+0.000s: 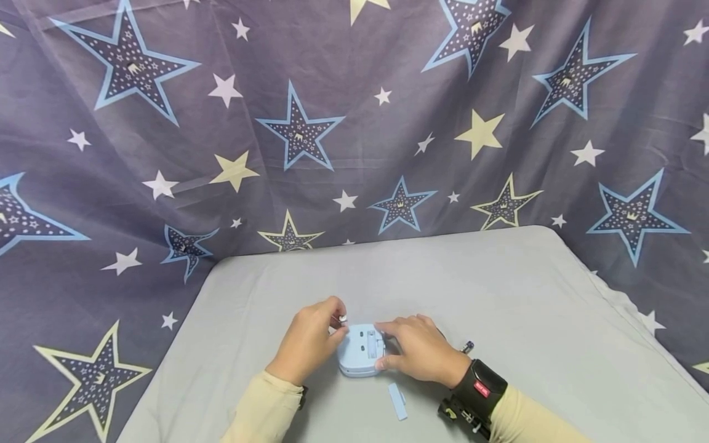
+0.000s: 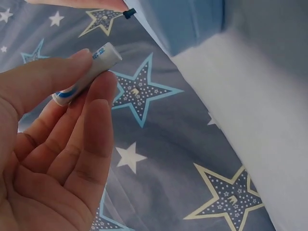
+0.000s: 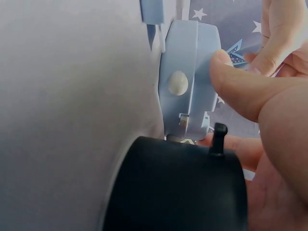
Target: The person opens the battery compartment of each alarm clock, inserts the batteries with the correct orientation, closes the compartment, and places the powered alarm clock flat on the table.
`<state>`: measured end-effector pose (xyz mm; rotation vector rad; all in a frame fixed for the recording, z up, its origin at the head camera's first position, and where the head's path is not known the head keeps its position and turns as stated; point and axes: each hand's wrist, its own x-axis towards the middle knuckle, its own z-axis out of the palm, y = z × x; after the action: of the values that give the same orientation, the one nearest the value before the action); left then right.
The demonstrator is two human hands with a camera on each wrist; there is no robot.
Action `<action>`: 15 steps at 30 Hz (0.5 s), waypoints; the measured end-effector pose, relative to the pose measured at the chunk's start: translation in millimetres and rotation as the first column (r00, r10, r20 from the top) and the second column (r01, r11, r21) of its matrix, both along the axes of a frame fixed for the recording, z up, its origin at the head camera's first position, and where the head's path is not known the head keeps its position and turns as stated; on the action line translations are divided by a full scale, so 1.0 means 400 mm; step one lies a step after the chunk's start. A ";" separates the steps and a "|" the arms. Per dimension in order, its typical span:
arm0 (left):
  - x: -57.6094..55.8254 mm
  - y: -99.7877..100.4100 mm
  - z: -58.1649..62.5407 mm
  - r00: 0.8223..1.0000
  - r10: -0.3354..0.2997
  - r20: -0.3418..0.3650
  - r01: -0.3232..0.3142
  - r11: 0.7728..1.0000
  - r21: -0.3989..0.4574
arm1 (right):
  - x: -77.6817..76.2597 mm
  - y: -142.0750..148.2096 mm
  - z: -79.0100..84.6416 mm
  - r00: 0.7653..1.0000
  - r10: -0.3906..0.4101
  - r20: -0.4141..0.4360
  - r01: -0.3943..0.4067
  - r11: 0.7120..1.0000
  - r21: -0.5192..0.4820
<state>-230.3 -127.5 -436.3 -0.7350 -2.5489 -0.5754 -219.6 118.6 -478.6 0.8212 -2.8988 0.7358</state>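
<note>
A light-blue rounded device (image 1: pixel 354 360) lies on the grey cloth, its long battery slot (image 1: pixel 372 344) uncovered and two dark oval marks beside it. My left hand (image 1: pixel 311 341) is at its upper left corner and pinches a white battery with blue print (image 2: pixel 89 77) between thumb and fingers. My right hand (image 1: pixel 421 347) holds the device by its right side, thumb at the near corner and fingers at the far one. In the right wrist view the device (image 3: pixel 207 57) shows its edge, with a round whitish button (image 3: pixel 178 83) and the thumb against it.
A narrow light-blue battery cover (image 1: pixel 397 401) lies on the table (image 1: pixel 498 289), nearer me than the device. Behind the table hangs a dark curtain (image 1: pixel 354 147) with stars. A black strap with a camera mount (image 1: pixel 479 394) surrounds my right wrist.
</note>
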 end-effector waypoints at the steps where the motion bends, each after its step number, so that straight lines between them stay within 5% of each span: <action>1: 0.000 0.004 0.000 1.000 -0.002 0.005 0.002 1.000 0.000 | 0.000 0.000 0.000 1.000 -0.001 0.001 0.001 1.000 -0.001; 15: -0.013 0.044 -0.006 0.998 -0.061 0.007 0.060 0.997 0.050 | -0.002 0.002 0.000 1.000 0.005 -0.002 -0.005 1.000 0.005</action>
<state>-235.5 -109.8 -438.8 -0.7961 -2.5179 -0.6610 -220.4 119.4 -478.8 0.8293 -2.8995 0.7283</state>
